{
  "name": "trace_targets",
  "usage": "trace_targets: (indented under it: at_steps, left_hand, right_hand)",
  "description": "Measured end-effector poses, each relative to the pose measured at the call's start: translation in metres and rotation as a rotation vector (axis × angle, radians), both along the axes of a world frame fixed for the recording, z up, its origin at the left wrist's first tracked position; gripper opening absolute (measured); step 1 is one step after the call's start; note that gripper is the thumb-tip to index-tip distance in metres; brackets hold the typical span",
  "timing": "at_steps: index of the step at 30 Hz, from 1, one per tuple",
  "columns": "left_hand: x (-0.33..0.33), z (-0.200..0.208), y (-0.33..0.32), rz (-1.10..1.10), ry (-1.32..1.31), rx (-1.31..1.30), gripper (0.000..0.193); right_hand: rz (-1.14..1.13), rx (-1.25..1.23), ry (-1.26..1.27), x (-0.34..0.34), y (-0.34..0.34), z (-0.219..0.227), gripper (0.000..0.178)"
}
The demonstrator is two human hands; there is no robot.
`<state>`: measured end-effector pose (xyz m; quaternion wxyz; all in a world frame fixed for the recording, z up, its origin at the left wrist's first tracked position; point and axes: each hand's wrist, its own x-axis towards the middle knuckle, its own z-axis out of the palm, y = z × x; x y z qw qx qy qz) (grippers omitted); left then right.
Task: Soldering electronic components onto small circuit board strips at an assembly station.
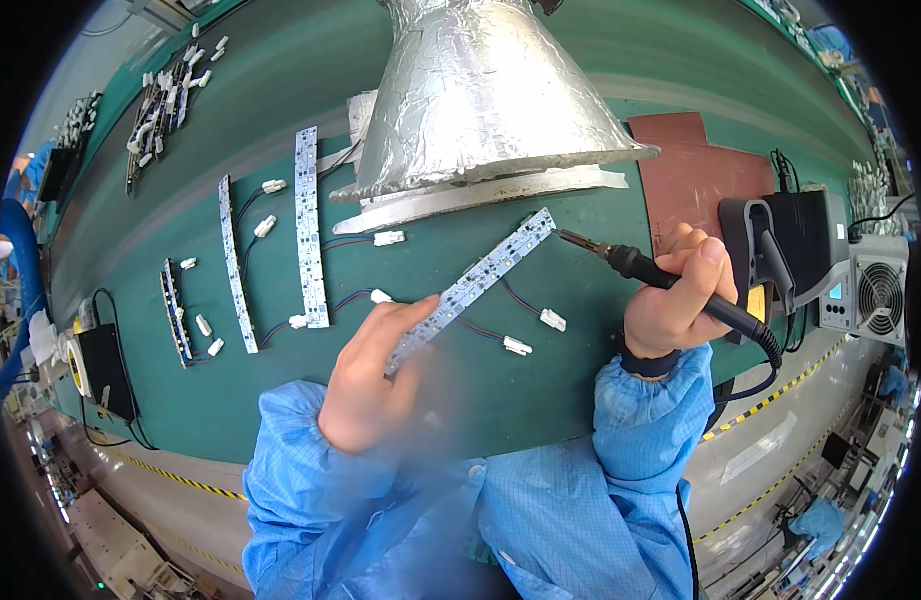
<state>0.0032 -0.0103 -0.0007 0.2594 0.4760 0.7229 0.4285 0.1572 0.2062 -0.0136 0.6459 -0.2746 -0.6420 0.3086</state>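
Note:
My left hand (373,375) is closed around the lower end of a narrow, pale circuit board strip (481,278), which slants up to the right. Two wire leads with white connectors (518,345) trail from the strip onto the green mat. In my right hand (686,295) is a black soldering iron (636,265), gripped like a pen. Its tip points left, close by the strip's upper end; whether the two touch I cannot tell. A greyish blur hides part of the area below my left hand.
A foil-covered fume hood (491,95) stands just beyond the strip. Left of it lie a wide board strip (309,225) and narrower ones (237,265) with wired connectors. A soldering iron stand (761,250) is at the right, near a brown pad (686,170). Bundled boards (166,105) lie far left.

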Motion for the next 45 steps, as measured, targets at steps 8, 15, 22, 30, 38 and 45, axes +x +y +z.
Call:
trace_targets:
  at_steps: [8,15,22,30,38,45]
  left_hand:
    - [-0.002,-0.001,0.000,0.000,0.000,0.002,0.047]
    - [-0.009,0.006,-0.003,-0.019,-0.037,-0.019,0.044]
    - [-0.004,0.026,-0.055,0.087,-0.037,-0.084,0.044]
    - [-0.041,0.014,-0.066,0.568,-0.081,0.144,0.044]
    - [-0.079,0.008,-0.053,0.660,0.715,-0.116,0.032]
    - [-0.122,-0.003,-0.072,0.694,0.513,-0.288,0.038]
  right_hand:
    - [-0.007,-0.015,-0.020,-0.001,-0.001,0.003,0.042]
    - [-0.125,-0.003,0.272,-0.001,0.013,0.011,0.042]
    - [-0.171,-0.088,0.360,0.010,0.018,0.010,0.041]
    - [-0.040,-0.108,0.317,0.008,0.008,0.011,0.039]
    - [-0.035,-0.144,0.289,0.008,0.007,0.008,0.039]
    - [-0.015,-0.159,0.292,0.006,0.006,0.013,0.038]
